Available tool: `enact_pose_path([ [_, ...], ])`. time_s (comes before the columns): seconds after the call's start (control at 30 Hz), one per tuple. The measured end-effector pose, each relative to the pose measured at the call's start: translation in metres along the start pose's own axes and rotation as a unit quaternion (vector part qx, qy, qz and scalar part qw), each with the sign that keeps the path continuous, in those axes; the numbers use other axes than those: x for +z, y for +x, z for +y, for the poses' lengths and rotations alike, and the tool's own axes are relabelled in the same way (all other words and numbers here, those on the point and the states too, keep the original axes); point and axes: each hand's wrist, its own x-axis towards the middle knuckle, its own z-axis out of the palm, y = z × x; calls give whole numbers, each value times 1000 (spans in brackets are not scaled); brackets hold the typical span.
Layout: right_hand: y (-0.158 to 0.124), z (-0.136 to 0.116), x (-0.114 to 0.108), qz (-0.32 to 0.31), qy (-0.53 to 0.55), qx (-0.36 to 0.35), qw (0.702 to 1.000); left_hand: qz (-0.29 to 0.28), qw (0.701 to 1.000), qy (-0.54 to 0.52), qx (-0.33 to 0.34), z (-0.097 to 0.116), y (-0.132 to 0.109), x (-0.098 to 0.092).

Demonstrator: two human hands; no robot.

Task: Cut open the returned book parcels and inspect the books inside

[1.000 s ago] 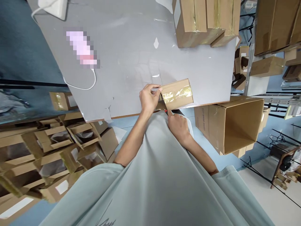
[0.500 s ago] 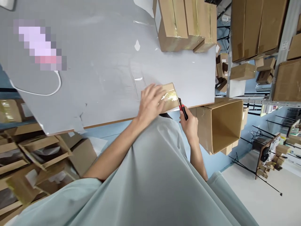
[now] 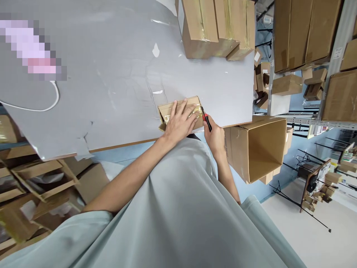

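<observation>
A small cardboard box (image 3: 192,101) with shiny clear tape lies at the near edge of the grey table. My left hand (image 3: 180,122) rests flat on top of it, fingers spread. The box's left end shows a gap between its flaps. My right hand (image 3: 214,139) is closed around a red and black utility knife (image 3: 206,120). The knife's tip meets the right end of the box, beside the taped part; how deep the blade sits cannot be made out.
Several taped cartons (image 3: 206,26) stand at the table's (image 3: 117,74) far right. A large open cardboard box (image 3: 245,149) sits beyond the right edge. Open boxes (image 3: 44,178) fill the lower left. A white cable (image 3: 57,96) runs across the left side. Shelving with cartons (image 3: 306,33) rises at right.
My left hand now lies flatter on the box, and its left end has come into sight. The knife has come up against the right end. The whole view has shifted slightly.
</observation>
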Motion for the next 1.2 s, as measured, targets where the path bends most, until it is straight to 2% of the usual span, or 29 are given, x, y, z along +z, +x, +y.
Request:
enact_pose_path([
  [0.3, 6, -5, 4, -16, -64, 13, 998, 15, 1000, -15, -2, -3, -2, 3],
  [0.47, 6, -22, 1, -27, -107, 45, 993, 20, 1000, -24, 2, -4, -4, 6],
  [0.63, 8, -38, -5, -24, -109, 65, 992, 7, 1000, 11, 20, -10, -5, 10],
  [0.83, -3, -36, -7, -41, -107, 96, 989, 11, 999, 11, 35, -17, -5, 15],
  [1.03, 9, -36, -7, -33, -109, 78, 990, 24, 999, -13, 25, -21, -1, 16],
  [1.2, -8, -25, -3, -71, -121, 111, 984, 28, 999, -4, 34, -20, 1, 13],
])
